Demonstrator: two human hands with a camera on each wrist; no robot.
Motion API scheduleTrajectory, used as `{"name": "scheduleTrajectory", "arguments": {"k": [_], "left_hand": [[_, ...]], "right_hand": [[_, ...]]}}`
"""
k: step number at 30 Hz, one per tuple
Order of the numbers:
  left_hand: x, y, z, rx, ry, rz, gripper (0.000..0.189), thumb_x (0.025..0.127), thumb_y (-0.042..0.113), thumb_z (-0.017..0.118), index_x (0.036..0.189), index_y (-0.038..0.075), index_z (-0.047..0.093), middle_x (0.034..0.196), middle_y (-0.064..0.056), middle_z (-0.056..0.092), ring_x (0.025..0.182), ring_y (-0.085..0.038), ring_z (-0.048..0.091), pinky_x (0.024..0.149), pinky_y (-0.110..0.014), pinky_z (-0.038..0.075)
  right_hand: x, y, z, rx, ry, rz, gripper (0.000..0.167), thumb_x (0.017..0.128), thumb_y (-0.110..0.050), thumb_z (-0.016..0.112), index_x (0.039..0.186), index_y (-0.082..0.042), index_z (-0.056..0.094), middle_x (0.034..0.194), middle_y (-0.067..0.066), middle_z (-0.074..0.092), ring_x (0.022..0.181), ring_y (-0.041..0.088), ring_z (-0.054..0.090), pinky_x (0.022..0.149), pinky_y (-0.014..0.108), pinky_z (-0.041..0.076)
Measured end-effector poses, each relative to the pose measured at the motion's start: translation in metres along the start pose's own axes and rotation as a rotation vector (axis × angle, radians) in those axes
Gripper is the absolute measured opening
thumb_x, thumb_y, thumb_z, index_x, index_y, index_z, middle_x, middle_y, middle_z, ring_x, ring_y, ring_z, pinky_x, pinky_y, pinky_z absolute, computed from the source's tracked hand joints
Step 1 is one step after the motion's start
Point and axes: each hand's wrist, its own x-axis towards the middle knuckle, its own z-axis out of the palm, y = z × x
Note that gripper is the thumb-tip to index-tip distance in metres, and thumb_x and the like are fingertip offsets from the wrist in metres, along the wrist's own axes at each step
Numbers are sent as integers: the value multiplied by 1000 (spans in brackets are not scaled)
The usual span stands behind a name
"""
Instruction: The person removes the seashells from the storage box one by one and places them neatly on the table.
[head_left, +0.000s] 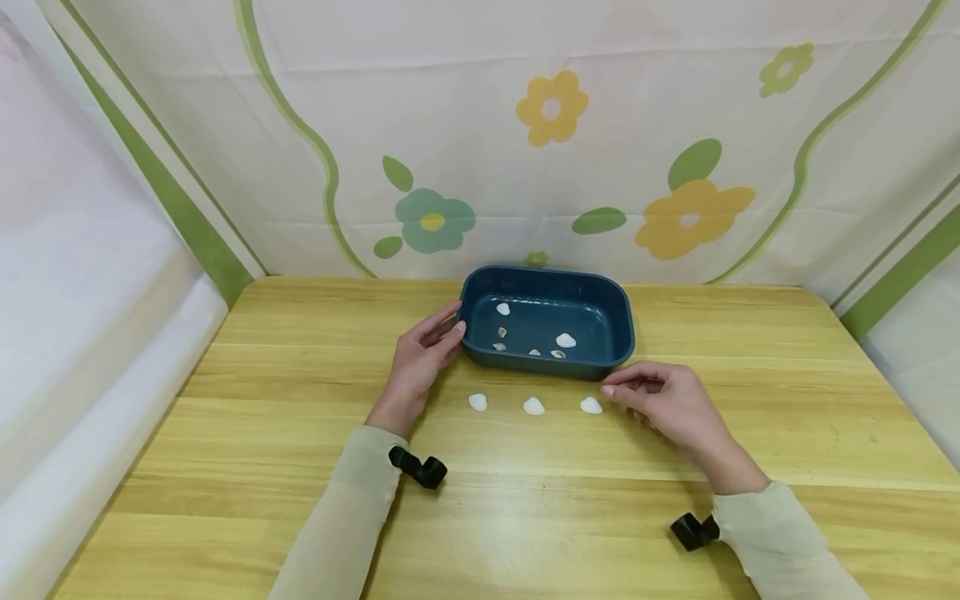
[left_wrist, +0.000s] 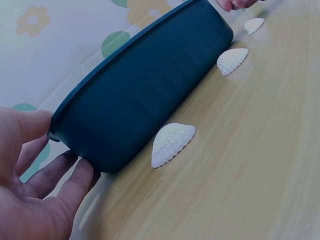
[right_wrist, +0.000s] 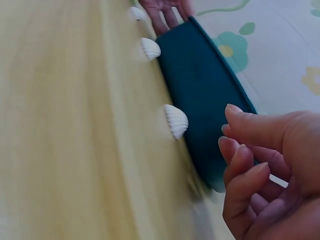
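Note:
A dark blue rectangular tub [head_left: 525, 364] stands at the back of the table with several small shells in it, among them a white seashell [head_left: 566, 341]. My left hand [head_left: 417, 364] holds the tub's left end, thumb at the rim and fingers against the outer wall [left_wrist: 115, 115]. In front of the tub, three white ribbed seashells lie in a row: a left shell [head_left: 477, 402], a middle shell [head_left: 533, 406] and a right shell [head_left: 591, 405]. Beside the right shell, close to the tub's front right corner, is my right hand [head_left: 671, 404], its fingers loosely bent with nothing visible between them.
The light wooden table [head_left: 517, 517] extends around the tub on both sides and in front. Directly behind it hangs a white curtain [head_left: 480, 125] with printed flowers. Black wrist mounts [head_left: 420, 468] sit on both sleeves.

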Motion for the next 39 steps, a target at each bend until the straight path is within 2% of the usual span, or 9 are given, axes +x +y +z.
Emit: {"name": "scheduleTrajectory", "arguments": {"k": [5, 11, 18, 25, 31, 39], "left_hand": [[0, -1, 0, -1, 1, -5, 40, 105, 25, 73, 145, 30, 70, 154, -3, 63, 141, -21, 62, 119, -41, 52], [-1, -1, -1, -3, -7, 4, 41, 106, 26, 73, 146, 30, 69, 156, -3, 62, 143, -22, 61, 119, -42, 52], [0, -1, -2, 4, 1, -12, 40, 105, 27, 73, 145, 32, 69, 155, -1, 63, 142, -18, 62, 119, -39, 52], [1, -2, -1, 2, -4, 1, 40, 105, 28, 73, 145, 31, 69, 155, -1, 62, 143, -19, 61, 119, -40, 51], [0, -3, 0, 4, -8, 7, 41, 106, 27, 72, 146, 31, 69, 155, -1, 62, 144, -20, 60, 120, -41, 51], [-1, -2, 0, 2, -2, 7, 40, 106, 27, 72, 146, 31, 69, 156, -2, 62, 144, -20, 61, 120, -41, 51]], "right_hand": [[-4, -1, -14, 33, 4, -8, 35, 93, -35, 87, 112, -5, 81, 74, 6, 69, 57, 23, 57, 49, 32, 49], [-8, 0, -28, 48, 47, 1, 38, 95, -36, 85, 114, -4, 79, 82, 0, 72, 63, 22, 59, 53, 32, 51], [-7, 2, -29, 53, 50, 24, 39, 95, -37, 85, 116, -5, 78, 84, -3, 72, 65, 21, 61, 54, 31, 52], [-5, 0, -28, 63, 57, -1, 38, 96, -35, 84, 115, -4, 78, 83, -1, 72, 64, 20, 59, 53, 32, 52], [1, -14, -26, 67, 63, -50, 37, 95, -36, 85, 114, -5, 78, 80, 0, 72, 65, 20, 59, 54, 32, 52], [24, -52, -21, -4, 39, -81, 39, 94, -43, 85, 114, -10, 79, 86, 2, 73, 72, 24, 62, 61, 32, 56]]}}
